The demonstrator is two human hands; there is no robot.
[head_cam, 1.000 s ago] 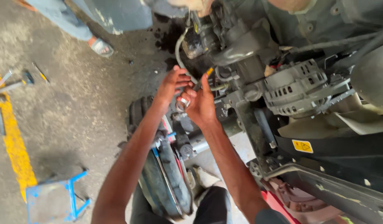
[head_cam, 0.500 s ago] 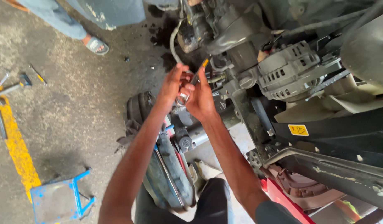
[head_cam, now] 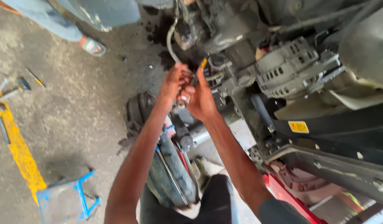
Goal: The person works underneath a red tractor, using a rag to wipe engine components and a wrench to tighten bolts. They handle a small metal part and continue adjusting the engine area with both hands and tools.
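Tools on floor: A few hand tools (head_cam: 9,93) lay far to your left on the concrete, beside the yellow line (head_cam: 17,153), well apart from the work.
Blue stand: The blue metal stand (head_cam: 65,199) stood low on the left, out of reach.
Left hand: Your left hand (head_cam: 173,83) was curled closed around a small shiny metal fitting (head_cam: 183,99), just under the grey hose (head_cam: 170,41).
Fitting: It sat between your two hands, in front of the engine block (head_cam: 216,25); I could not tell exactly what kind of part it was.
Right hand: Your right hand (head_cam: 204,99) was closed too, gripping a tool with a yellow handle (head_cam: 203,63) that pointed up toward the engine.
Advice: In my judgement you did well to steady the fitting with the left hand while the right one worked; you needed to keep the tool straight so that it did not slip.
Alternator: The ribbed alternator (head_cam: 291,68) was near on the right, not touched.
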